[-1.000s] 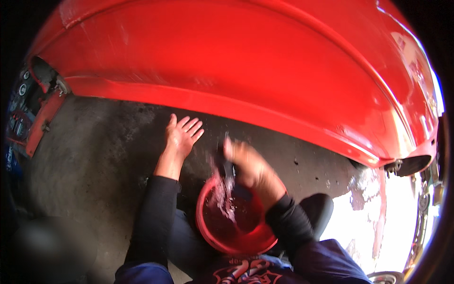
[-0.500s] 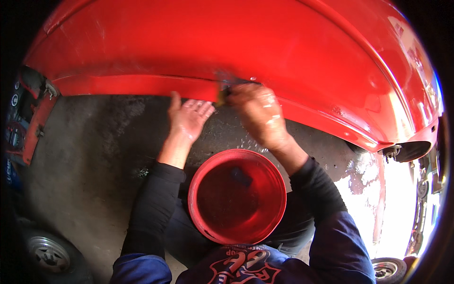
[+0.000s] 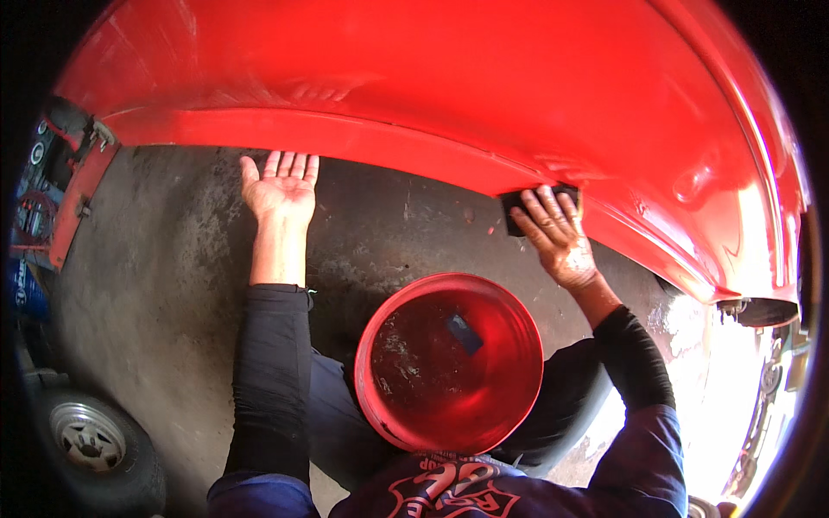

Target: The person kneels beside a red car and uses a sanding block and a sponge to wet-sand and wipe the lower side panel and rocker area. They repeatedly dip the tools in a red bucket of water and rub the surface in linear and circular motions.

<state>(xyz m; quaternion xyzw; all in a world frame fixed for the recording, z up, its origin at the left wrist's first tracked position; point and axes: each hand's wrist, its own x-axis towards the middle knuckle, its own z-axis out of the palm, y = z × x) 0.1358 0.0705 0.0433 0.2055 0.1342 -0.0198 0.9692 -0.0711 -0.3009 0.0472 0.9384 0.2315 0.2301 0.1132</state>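
Observation:
A red car body panel (image 3: 414, 78) spans the top, its lower sill curving down to the right. My left hand (image 3: 281, 197) is palm up and empty, with its fingers stretched out and the tips at the sill's bottom edge. On the right part of the sill, my right hand (image 3: 560, 235) presses a black sheet (image 3: 515, 216), which looks like sandpaper, with its fingers laid flat over it. Wet shine shows on the back of that hand. Between my legs stands a red bucket (image 3: 362, 380) with a small dark rectangular piece (image 3: 465, 333) inside.
A wheel with a tyre (image 3: 91, 439) lies at the lower left. Near the left edge is a red metal bracket (image 3: 79, 207) beside blue containers. Stained concrete floor (image 3: 164, 285) runs under the car, with bright sunlight at the right.
My right hand has moved right along the sill with the black sheet. My left hand has shifted left, away from it. The view has shifted slightly, and the piece in the bucket shows more clearly.

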